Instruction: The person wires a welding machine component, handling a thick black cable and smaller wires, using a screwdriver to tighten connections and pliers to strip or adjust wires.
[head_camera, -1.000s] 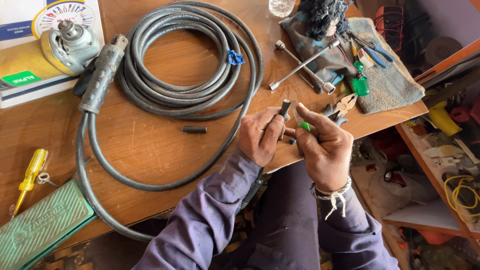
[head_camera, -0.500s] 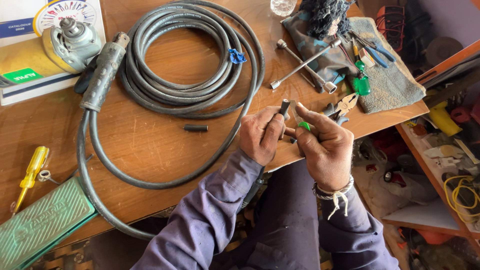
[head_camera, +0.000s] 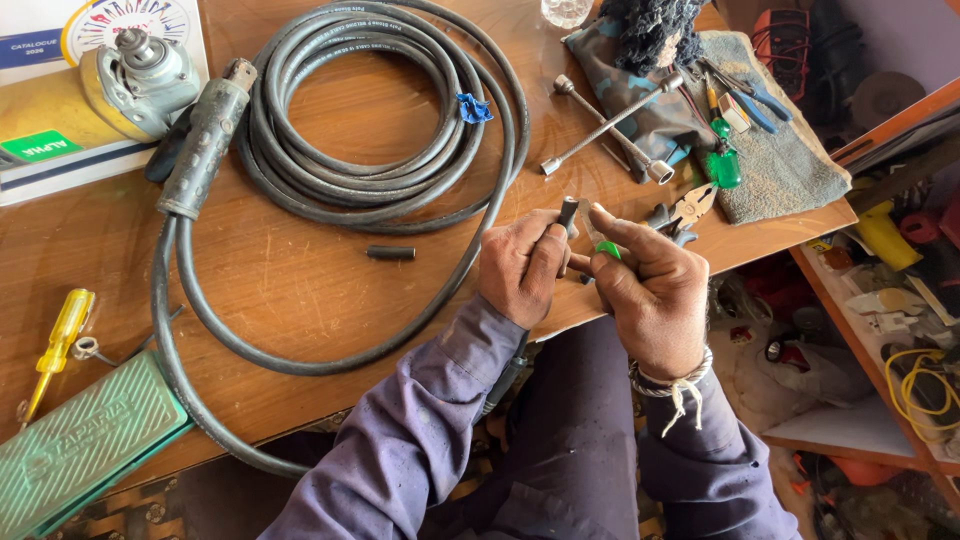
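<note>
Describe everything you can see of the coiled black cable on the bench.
The black cable looks like thick rubber, dull and dusty. It lies flat on the wooden bench in several overlapping loops, with a scrap of blue tape on the right side of the coil. One end runs into the handle of the angle grinder at upper left; from there a long loop sweeps down past the bench's front edge. Neither hand touches it.

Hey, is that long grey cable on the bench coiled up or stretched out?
Mostly coiled. The grey cable lies in several stacked loops on the wooden table, with one long end curving off toward the table's near edge.
</note>
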